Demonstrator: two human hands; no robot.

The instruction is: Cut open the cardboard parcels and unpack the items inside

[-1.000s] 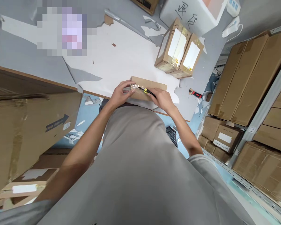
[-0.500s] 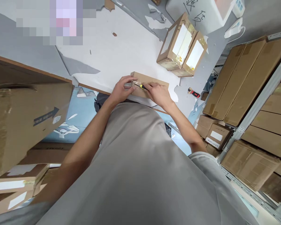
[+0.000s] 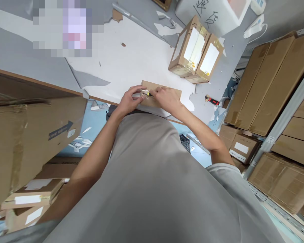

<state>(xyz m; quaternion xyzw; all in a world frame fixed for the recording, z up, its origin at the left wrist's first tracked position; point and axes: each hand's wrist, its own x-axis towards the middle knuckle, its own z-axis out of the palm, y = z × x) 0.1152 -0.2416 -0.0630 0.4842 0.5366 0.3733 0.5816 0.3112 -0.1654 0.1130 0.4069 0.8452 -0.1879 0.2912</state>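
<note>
A small, flat cardboard box (image 3: pixel 162 86) lies near the table's front edge, close against my body. My left hand (image 3: pixel 130 99) grips its left end, thumb on the near side and fingers on the far side. My right hand (image 3: pixel 166 98) rests over the box, closed on a black-and-yellow box cutter (image 3: pixel 148 94). The cutter's tip points left, at shiny clear tape (image 3: pixel 143 91) between my hands. Most of its handle is hidden under my right fingers.
Two taped cardboard boxes (image 3: pixel 192 50) stand at the table's back right. A red-and-black utility knife (image 3: pixel 212 100) lies to the right. A large carton (image 3: pixel 40 128) is at left, and shelves of cartons (image 3: pixel 271 81) line the right. Torn white paper (image 3: pixel 111 50) covers the tabletop.
My right hand has slid slightly left along the box with the cutter, covering more of the handle. My left hand keeps its hold. The view has shifted a little.
</note>
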